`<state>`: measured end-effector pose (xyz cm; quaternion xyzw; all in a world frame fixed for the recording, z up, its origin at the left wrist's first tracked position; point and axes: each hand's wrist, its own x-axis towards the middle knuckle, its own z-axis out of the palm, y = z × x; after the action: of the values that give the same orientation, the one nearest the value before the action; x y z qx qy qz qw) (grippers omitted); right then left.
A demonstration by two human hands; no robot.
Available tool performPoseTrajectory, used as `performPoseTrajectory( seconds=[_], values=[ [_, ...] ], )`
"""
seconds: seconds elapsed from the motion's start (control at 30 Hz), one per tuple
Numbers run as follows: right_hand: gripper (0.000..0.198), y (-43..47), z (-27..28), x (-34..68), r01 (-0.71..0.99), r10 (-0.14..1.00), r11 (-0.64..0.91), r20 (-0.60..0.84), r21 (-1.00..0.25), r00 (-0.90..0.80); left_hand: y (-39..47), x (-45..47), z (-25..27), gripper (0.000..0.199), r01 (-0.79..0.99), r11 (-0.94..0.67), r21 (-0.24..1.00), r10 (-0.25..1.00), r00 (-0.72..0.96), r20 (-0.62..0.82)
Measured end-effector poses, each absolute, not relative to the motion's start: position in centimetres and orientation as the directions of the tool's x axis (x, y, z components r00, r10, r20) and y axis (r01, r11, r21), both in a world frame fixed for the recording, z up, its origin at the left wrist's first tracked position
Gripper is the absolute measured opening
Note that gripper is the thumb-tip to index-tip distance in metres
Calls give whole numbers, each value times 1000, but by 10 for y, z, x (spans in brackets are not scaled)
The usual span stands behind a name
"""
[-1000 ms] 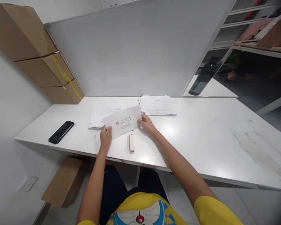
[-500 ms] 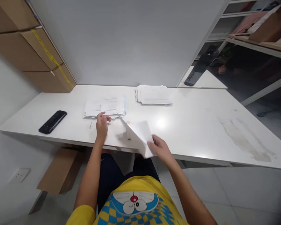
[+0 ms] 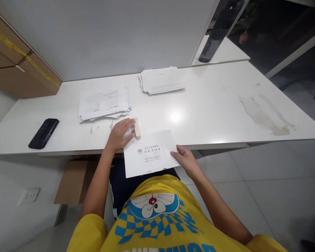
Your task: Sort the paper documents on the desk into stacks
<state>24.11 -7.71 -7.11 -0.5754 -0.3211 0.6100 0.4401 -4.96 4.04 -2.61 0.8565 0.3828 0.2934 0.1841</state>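
The cream oblong plastic stick [image 3: 137, 129] lies on the white smooth-topped desk [image 3: 207, 112]. The left hand [image 3: 120, 134] is at the stick's left side, thumb and fingers curved and parted; whether they touch it cannot be told. The right hand [image 3: 187, 160], right of the stick on its near side, pinches the right edge of a white rectangular printed paper sheet [image 3: 151, 154]. This sheet is just on the stick's near side. A stack of white printed papers [image 3: 102, 103] lies beyond the stick, to its left.
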Motion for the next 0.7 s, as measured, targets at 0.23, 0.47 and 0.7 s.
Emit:
performPoseTrajectory(
  seconds=[0.23,0.47,0.7],
  values=[
    [33,-83,-67,240,-165,908,-322,-353,-932,223,20,-31,-31,46,537,-737,411,670,662,336],
    [31,-76,-47,249,-51,908,-332,-334,-942,251,13,-23,-47,43,600,-763,242,632,613,474],
    [30,-66,-44,259,157,940,-312,-280,-937,197,5,-18,-55,47,592,-755,283,645,592,483]
  ],
)
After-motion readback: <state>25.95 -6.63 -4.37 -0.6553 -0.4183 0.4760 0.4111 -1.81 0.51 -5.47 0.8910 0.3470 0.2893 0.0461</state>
